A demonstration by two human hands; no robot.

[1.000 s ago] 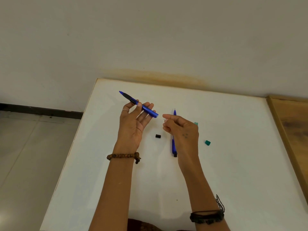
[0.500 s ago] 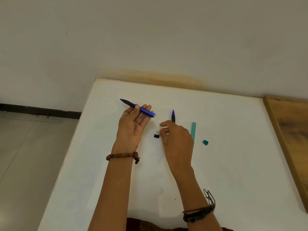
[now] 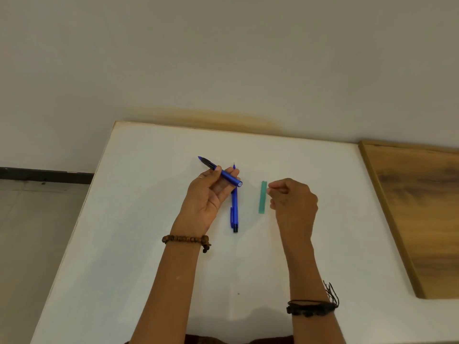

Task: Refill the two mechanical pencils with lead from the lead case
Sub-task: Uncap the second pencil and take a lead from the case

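My left hand (image 3: 207, 194) grips a blue mechanical pencil (image 3: 224, 173) above the white table (image 3: 124, 232). Its black tip points up-left and its open rear end faces right. The second blue pencil (image 3: 234, 211) lies flat on the table just right of that hand, tip pointing away from me. A slim green lead case (image 3: 262, 197) lies parallel to it further right. My right hand (image 3: 294, 203) hovers beside the case with its fingers curled. Thumb and forefinger are pinched together at the case's far end, and no lead shows between them. No small caps are in view.
A wooden board (image 3: 417, 207) lies along the table's right side. The table's left edge drops to a tiled floor (image 3: 29, 232), and a plain wall (image 3: 223, 58) stands behind the far edge.
My right hand has moved right, from the small black cap to the far end of the green lead case. My left hand still holds its pencil and now hides the black cap.
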